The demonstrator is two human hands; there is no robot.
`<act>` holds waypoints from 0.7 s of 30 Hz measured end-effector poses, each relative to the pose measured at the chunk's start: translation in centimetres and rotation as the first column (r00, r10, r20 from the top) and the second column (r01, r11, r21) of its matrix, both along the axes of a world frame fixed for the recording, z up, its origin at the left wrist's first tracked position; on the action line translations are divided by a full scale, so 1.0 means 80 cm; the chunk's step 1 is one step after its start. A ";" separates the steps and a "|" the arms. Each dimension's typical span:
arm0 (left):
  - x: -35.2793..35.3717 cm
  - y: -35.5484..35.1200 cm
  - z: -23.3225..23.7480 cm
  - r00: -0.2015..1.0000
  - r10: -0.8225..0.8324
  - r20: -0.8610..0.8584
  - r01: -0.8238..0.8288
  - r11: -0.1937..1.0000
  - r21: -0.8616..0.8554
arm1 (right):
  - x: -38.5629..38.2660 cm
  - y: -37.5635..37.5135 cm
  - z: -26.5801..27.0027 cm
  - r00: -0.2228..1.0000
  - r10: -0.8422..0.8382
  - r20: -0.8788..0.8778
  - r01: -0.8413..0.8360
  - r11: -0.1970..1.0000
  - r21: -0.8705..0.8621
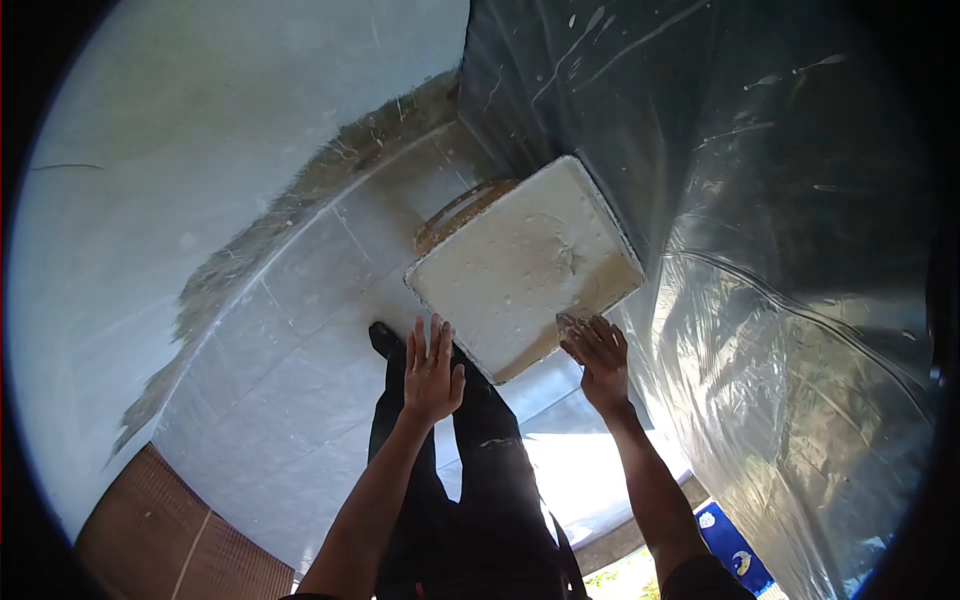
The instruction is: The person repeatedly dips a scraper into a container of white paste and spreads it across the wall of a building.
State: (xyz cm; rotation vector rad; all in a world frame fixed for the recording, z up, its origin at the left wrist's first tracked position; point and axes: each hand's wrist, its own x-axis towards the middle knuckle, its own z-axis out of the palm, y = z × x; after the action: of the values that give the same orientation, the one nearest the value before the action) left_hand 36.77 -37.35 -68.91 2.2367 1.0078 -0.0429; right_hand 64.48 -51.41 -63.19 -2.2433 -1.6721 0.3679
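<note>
My left hand [431, 378] is held up in front of my legs with its fingers stretched out and whitish smears on the fingertips; nothing is in it. My right hand [600, 362] is at the lower right edge of a rectangular tub [452, 327]. Its fingers are bent around a small, brownish, smeared piece [568, 326] whose kind I cannot make out. Off-white, wet, plaster-like paste [530, 255] fills most of the tub, with a dent and a thinner, browner patch toward the right side.
A brown stand [465, 212] shows behind the tub. Dark, splattered plastic sheeting [720, 200] hangs at the right. At the left is a pale coated wall [200, 130] with a rough grey lower band. My legs [490, 480] stand on a grey floor [290, 400].
</note>
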 end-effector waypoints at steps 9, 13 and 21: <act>-0.003 -0.023 -0.036 0.998 -0.010 0.061 0.005 0.998 0.069 | -0.014 -0.065 -0.071 0.954 0.245 0.173 -0.208 0.956 -0.207; -0.005 -0.022 -0.038 0.999 -0.015 0.040 0.013 0.998 0.065 | -0.024 -0.116 -0.074 0.961 0.209 0.178 -0.159 0.952 -0.263; -0.006 -0.024 -0.034 0.997 0.060 0.057 -0.063 0.996 0.056 | -0.009 -0.048 0.034 0.978 -0.044 -0.205 -0.006 0.972 -0.234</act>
State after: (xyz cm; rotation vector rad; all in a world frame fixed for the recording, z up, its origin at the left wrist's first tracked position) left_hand 36.32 -39.24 -71.66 2.2445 1.0595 0.0756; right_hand 63.74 -55.25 -60.48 -2.2863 -1.5661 0.8047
